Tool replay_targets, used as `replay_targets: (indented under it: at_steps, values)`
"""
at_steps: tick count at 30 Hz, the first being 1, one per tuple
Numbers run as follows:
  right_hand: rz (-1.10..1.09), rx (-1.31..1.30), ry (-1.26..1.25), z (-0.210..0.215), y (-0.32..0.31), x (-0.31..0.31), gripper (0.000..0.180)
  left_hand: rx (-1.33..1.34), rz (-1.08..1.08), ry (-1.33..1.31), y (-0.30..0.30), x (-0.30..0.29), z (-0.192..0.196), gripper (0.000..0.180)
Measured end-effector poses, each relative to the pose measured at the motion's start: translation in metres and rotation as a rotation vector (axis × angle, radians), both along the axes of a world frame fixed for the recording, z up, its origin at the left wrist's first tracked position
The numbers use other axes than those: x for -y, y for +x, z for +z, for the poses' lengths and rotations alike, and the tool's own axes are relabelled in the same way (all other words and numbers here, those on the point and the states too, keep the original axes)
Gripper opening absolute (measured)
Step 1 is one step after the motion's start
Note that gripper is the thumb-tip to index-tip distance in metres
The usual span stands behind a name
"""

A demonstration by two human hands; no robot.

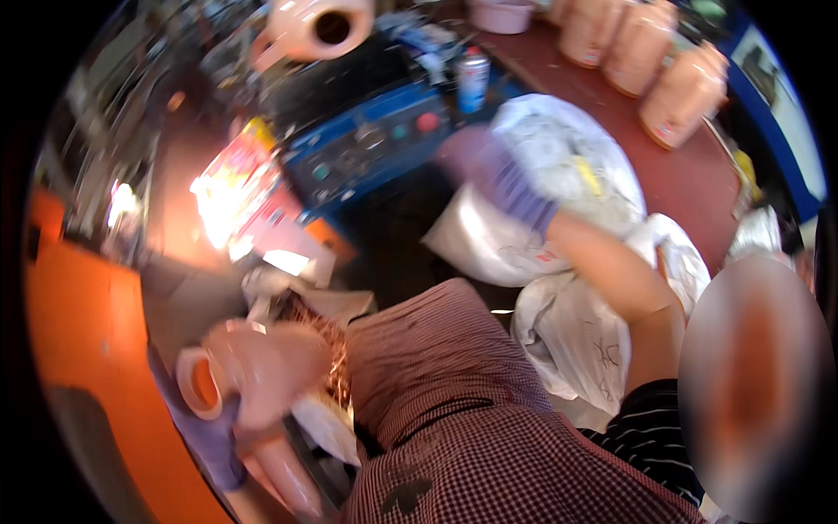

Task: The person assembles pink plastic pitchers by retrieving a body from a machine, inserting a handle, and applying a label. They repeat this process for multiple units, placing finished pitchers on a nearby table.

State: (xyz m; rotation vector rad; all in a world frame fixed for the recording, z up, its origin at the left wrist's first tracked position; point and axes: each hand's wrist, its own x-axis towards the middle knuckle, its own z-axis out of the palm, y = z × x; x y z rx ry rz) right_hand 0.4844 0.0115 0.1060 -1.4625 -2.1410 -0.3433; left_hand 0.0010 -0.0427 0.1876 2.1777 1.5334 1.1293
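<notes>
My left hand (216, 441), in a purple glove, is at the lower left, closed around a pink plastic jug (275, 367). The jug lies tilted, its round open mouth towards the left, and part of my fingers is hidden behind it. My right hand (499, 175), also in a purple glove, is stretched forward and smeared by motion; its fingers cannot be made out. It passes over the near left side of an open white sack (602, 157), close to a blue control panel (375, 144) with coloured buttons.
Several pink jugs (685, 96) stand on a red-brown table (711, 192) at the far right. Another pink jug (319, 31) is at the top. A blue spray can (472, 80) stands beside the panel. White bags (572, 341) hang below the sack. An orange panel (87, 323) borders the left.
</notes>
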Motion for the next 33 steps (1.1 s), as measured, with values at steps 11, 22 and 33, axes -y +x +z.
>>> replay_targets:
  at_steps: [11,22,33]
  values:
    - [-0.804,0.140,-0.409,-0.106,0.222,-0.042,0.035,0.105,0.061,0.278,0.029,0.015,-0.003,0.102]
    - [0.323,-0.642,-0.464,0.018,-0.074,0.074,0.035,0.255,-0.403,-0.001,0.123,0.003,-0.083,0.103]
    - [0.505,-0.071,-0.373,0.028,-0.177,0.091,0.025,0.156,-0.409,0.082,0.131,0.019,-0.084,0.085]
